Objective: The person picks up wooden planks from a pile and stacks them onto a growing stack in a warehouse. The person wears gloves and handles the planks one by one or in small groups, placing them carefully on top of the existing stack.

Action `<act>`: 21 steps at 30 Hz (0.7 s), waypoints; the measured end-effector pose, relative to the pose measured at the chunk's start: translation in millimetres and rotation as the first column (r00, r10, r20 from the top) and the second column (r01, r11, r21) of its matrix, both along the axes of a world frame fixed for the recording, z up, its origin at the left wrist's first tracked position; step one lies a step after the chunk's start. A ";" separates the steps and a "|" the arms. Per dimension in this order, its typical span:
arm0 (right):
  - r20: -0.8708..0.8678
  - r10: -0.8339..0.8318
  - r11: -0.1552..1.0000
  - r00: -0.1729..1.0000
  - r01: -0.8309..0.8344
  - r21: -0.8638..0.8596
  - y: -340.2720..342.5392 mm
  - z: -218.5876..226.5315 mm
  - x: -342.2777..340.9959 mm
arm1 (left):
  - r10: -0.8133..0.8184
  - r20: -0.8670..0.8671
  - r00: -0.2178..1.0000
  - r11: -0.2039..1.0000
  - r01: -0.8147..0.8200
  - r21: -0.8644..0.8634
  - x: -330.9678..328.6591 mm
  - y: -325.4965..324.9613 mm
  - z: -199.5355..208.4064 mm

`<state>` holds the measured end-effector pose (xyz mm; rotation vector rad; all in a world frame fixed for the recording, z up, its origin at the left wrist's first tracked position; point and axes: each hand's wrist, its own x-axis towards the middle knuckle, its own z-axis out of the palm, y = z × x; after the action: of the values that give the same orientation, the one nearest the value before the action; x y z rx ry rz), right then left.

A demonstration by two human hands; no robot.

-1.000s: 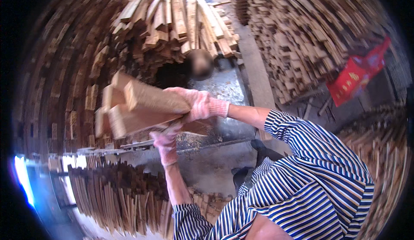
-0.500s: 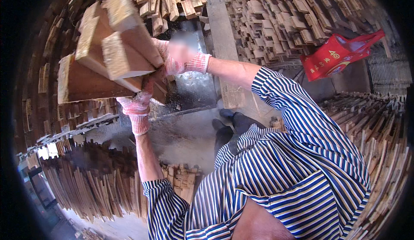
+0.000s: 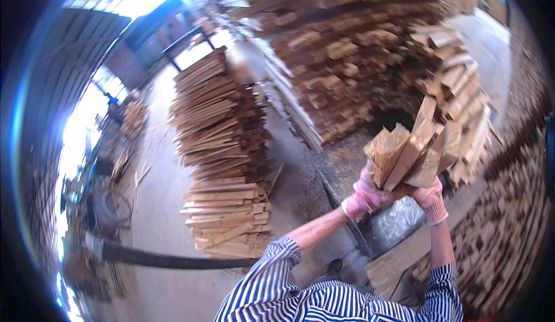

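Observation:
Both my hands wear pink-and-white knitted gloves and grip a bundle of short, thick wooden boards (image 3: 411, 153) out in front of me, right of centre. My left hand (image 3: 368, 193) wraps the bundle's left side low down. On the lower right side, my right hand (image 3: 431, 202) is closed around it. Several rough-sawn ends fan out above the gloves, pointing different ways. The fingers are partly hidden by the wood. Just beyond the bundle lies a loose pile of pale boards (image 3: 462, 99).
To the left, a long row of stacked wooden strips (image 3: 217, 131) stands on the concrete floor (image 3: 151, 212). A high wall of stacked timber (image 3: 324, 50) rises ahead, with another timber stack (image 3: 491, 235) at lower right. A dark bar (image 3: 173, 257) crosses at lower left. Shiny grey material (image 3: 399, 221) lies below my hands.
The view has swung left, so the row of strips and the bright opening now show and the red bag is gone. The boards, still in both hands, now appear at the picture's right.

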<state>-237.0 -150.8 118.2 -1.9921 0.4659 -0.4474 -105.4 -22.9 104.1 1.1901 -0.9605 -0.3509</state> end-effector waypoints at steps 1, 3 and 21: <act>0.117 0.073 0.970 0.990 -0.098 0.224 -1.6 -2.3 19.8 | 0.066 -0.010 0.998 0.998 -0.066 0.008 1.7 8.7 -3.9; 0.096 0.134 0.987 0.986 -0.141 0.079 -18.9 -36.0 18.9 | 0.106 -0.010 0.994 0.994 -0.105 0.024 -14.8 3.4 -9.9; 0.036 0.107 0.887 0.994 -0.079 -0.455 -65.9 -97.6 -19.5 | 0.182 0.043 0.982 0.980 -0.178 -0.090 -24.2 -16.0 -23.9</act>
<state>-256.5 -216.7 20.6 -2.4316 0.2361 -0.5955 -129.5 -38.9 80.3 1.2015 -0.8954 -0.1336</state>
